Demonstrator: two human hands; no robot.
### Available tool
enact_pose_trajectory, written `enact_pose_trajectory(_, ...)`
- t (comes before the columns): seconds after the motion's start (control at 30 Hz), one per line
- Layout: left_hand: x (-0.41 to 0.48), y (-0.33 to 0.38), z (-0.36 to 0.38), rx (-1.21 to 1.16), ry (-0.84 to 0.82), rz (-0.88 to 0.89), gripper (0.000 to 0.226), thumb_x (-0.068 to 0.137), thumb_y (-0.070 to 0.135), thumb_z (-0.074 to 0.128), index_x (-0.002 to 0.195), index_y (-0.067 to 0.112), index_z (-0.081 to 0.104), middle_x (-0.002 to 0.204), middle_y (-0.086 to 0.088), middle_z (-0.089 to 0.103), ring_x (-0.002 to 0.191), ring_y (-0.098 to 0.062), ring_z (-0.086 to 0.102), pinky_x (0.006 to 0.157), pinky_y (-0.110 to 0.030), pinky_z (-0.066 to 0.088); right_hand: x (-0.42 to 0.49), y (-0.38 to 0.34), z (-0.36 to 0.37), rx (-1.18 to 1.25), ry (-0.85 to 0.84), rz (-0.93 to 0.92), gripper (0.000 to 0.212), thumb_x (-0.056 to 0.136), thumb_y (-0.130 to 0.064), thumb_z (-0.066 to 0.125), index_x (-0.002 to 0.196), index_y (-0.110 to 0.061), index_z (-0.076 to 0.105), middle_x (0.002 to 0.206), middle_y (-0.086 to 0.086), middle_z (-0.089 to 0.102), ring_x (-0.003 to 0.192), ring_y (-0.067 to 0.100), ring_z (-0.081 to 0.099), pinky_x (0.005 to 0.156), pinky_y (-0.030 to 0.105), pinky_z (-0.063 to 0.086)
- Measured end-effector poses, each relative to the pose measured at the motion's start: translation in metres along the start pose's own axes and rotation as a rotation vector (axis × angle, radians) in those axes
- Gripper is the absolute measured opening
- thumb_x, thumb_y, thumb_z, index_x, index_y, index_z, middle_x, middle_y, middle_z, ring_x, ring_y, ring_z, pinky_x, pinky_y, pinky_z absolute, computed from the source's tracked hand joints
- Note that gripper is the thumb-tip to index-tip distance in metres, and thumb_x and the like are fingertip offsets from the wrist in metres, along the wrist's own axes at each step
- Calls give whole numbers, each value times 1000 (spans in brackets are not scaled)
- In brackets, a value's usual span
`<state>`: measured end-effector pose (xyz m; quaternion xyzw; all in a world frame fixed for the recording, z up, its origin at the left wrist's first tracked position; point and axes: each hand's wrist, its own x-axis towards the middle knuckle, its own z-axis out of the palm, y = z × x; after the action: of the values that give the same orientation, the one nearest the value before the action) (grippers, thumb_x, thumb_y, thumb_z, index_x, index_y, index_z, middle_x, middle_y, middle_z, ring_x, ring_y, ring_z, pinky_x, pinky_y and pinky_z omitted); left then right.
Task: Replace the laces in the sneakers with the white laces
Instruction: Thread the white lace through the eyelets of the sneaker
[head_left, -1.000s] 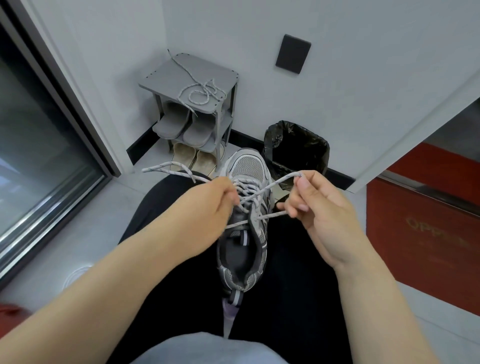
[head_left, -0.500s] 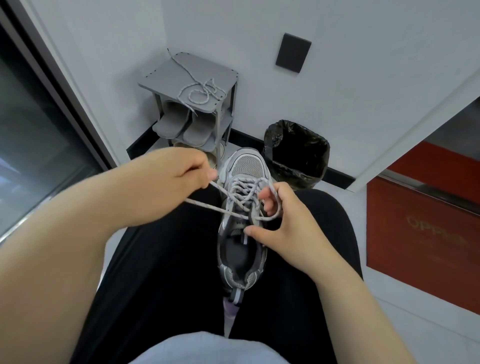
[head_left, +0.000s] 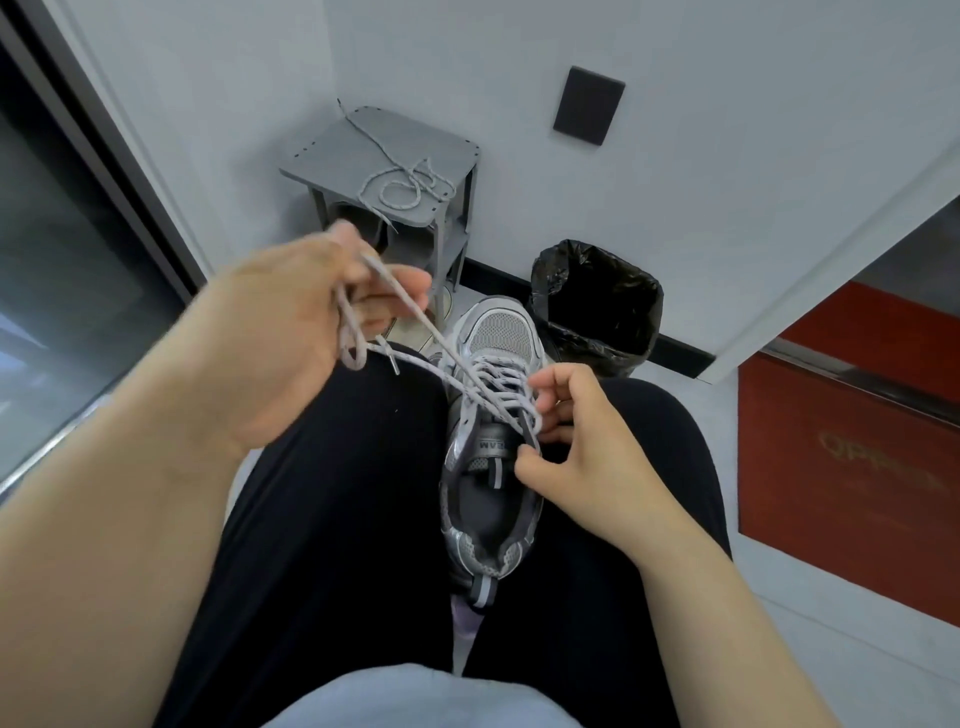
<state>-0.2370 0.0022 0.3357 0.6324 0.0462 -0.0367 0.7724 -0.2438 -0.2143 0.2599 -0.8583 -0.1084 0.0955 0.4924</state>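
A grey and silver sneaker lies between my thighs with its toe pointing away from me. A pale speckled lace runs through its eyelets. My left hand is raised left of the shoe and grips both free lace ends, which stretch taut to the top eyelets; one metal-tipped end hangs below my fingers. My right hand sits on the right side of the shoe's opening, fingers curled and pinching the lace at the top eyelets.
A small grey shoe rack stands against the wall ahead with another loose lace coiled on top. A bin with a black bag is beside the shoe's toe. A glass door is to the left and a red panel to the right.
My left hand has risen and pulled both lace ends up and to the left. My right hand let go of its lace end and came down to the top eyelets.
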Motion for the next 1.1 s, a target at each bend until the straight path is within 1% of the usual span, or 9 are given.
enact_pose_trajectory(0.1,-4,3,6,-154,-68,-65,39,99,25,29,62,16,39,49,2,47,48,-13,49,55,-26,52,0,-1,0,-35,-7,-6,44,72,-9,64,105,-32,46,97,-12,47,87,10,54,82,26,51)
enact_pose_trajectory(0.27,-5,-22,14,686,-265,-96,24,92,21,47,68,16,50,50,4,51,45,-13,45,56,-32,44,-1,-3,-1,-93,-22,-57,30,72,-20,64,94,-37,53,101,-18,44,88,5,53,84,22,50)
enact_pose_trajectory(0.3,-4,-25,15,811,-294,-50,9,88,18,53,80,22,54,60,7,57,52,-11,50,61,-29,47,-1,-3,-1,-108,-25,-63,27,74,-20,66,92,-37,55,101,-18,44,88,3,52,84,19,48)
enact_pose_trajectory(0.43,6,-37,22,1396,-268,249,37,87,19,52,120,34,48,119,12,50,118,-13,39,104,-29,26,-1,-3,-2,-228,-24,-103,12,80,-24,71,88,-31,67,100,-14,42,90,2,49,81,13,43)
enact_pose_trajectory(0.5,12,-41,23,1551,-262,238,20,91,32,48,110,34,52,111,10,55,118,-15,40,107,-32,18,-2,-4,-3,-281,-23,-114,9,79,-27,72,87,-30,68,100,-16,41,91,0,47,80,9,39)
enact_pose_trajectory(0.6,15,-36,19,1353,-287,151,20,92,38,46,83,25,57,78,10,61,75,-3,54,81,-17,41,-5,-9,-5,-288,27,-137,10,79,-28,72,89,-29,70,97,-17,46,92,1,48,78,6,37)
enact_pose_trajectory(0.67,14,-27,20,1058,-276,112,23,93,33,47,79,22,62,68,9,59,57,1,49,61,-12,40,-7,-17,-4,-182,102,-132,8,80,-23,70,87,-28,70,90,-15,57,84,2,54,74,9,40)
enact_pose_trajectory(0.87,1,-11,45,168,-293,-54,26,91,4,49,102,17,68,85,5,71,82,-7,63,79,-22,54,-11,-55,23,525,-87,-72,28,90,-3,56,114,-19,57,102,-5,69,99,7,65,86,19,50)
enact_pose_trajectory(1.1,3,-13,28,22,-147,-17,24,87,-3,51,100,13,64,80,1,69,77,-9,65,74,-21,55,-8,-34,9,455,48,-55,21,94,-8,50,99,-17,68,63,-9,59,63,3,56,67,16,48)
